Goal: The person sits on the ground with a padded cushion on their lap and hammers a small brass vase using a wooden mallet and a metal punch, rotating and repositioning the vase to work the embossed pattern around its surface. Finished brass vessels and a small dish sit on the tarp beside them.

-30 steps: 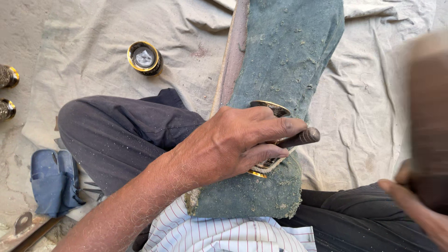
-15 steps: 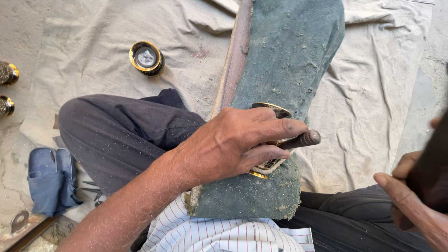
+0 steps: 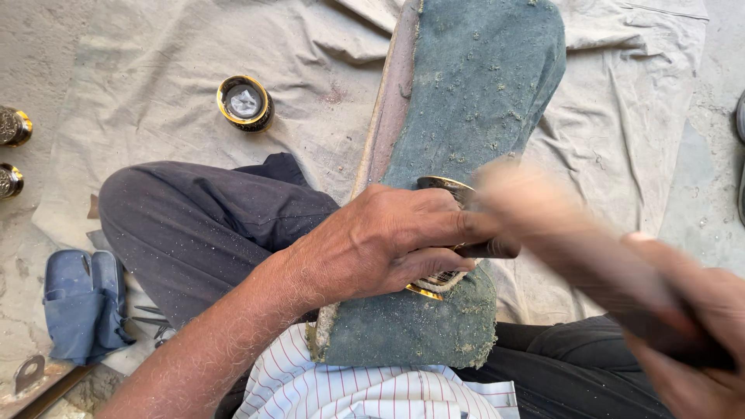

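Left hand (image 3: 388, 248) fingers clamped on dark punch (image 3: 493, 249), brass piece (image 3: 438, 233) beneath them. Right hand (image 3: 691, 334) grips blurred wooden mallet (image 3: 559, 233) at the punch tip.

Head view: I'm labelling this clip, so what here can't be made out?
- Brass piece: mostly hidden under the left hand; only its edges show.
- Dark rod: its tip is covered by the blur.
- Wooden tool: motion-blurred, shape unclear.
- Right hand: cut off by the frame's lower right corner, fingers blurred.
- Two metal pieces: cut off by the left edge.
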### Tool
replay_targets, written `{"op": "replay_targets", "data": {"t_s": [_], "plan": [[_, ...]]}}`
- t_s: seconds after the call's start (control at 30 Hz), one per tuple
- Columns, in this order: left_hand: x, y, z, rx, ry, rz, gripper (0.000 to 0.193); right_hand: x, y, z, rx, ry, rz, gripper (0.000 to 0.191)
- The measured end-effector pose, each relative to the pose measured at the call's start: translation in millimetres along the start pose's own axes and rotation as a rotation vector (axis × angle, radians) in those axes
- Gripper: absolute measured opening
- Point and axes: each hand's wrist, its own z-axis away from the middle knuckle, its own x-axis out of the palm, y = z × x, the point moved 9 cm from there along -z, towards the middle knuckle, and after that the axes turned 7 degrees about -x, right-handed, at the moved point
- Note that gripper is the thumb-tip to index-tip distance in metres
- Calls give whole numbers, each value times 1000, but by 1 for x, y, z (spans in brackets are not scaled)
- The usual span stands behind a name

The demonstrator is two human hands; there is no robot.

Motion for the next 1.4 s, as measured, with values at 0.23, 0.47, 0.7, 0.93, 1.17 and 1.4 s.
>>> {"op": "replay_targets", "data": {"t_s": [0.23, 0.47, 0.7, 0.93, 1.17, 1.4], "plan": [[-15, -7, 9, -183, 138, 49, 35, 9, 66, 10, 195, 119, -398, 62], [-7, -17, 4, -292, 92, 158, 44, 12, 105, 13, 37, 92, -982, 29], [2, -11, -2, -230, -15, -37, 42, 41, 120, 11, 211, 24, -395, 30], [2, -7, -8, -145, -56, -60, 46, 37, 133, 15, 85, 94, -295, 21], [2, -8, -8, -117, -71, 6, 43, 43, 146, 17, 226, 133, -456, 23], [2, -7, -10, -118, -83, -3, 43, 55, 169, 25, 419, 204, -708, 26]]}}
